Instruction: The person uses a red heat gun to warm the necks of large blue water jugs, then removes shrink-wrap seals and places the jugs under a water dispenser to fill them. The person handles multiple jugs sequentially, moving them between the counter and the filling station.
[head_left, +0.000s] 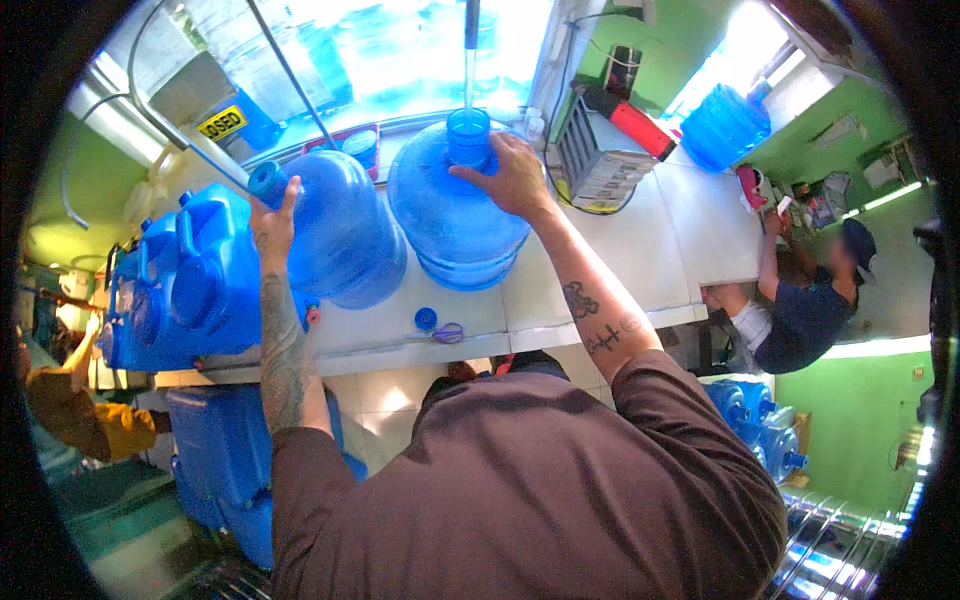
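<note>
Two round blue water jugs stand in front of me on a white tiled counter (600, 259). My left hand (271, 221) is at the neck of the left jug (349, 232), thumb raised along it; that jug leans to the left. A thin pipe (217, 161) ends close to its mouth, and I cannot tell whether the mouth is capped. My right hand (519, 174) rests around the neck of the upright right jug (457, 217), with thumb and fingers spread. Above that neck a spout (471, 30) points down, and a clear stream or tube runs from it into the opening.
Blue jerrycans (214, 277) crowd the counter's left. Purple-handled scissors (448, 333) and a blue cap (425, 319) lie near the front edge. A grey slatted box (600, 154) and another jug (724, 127) stand right. People work at both sides.
</note>
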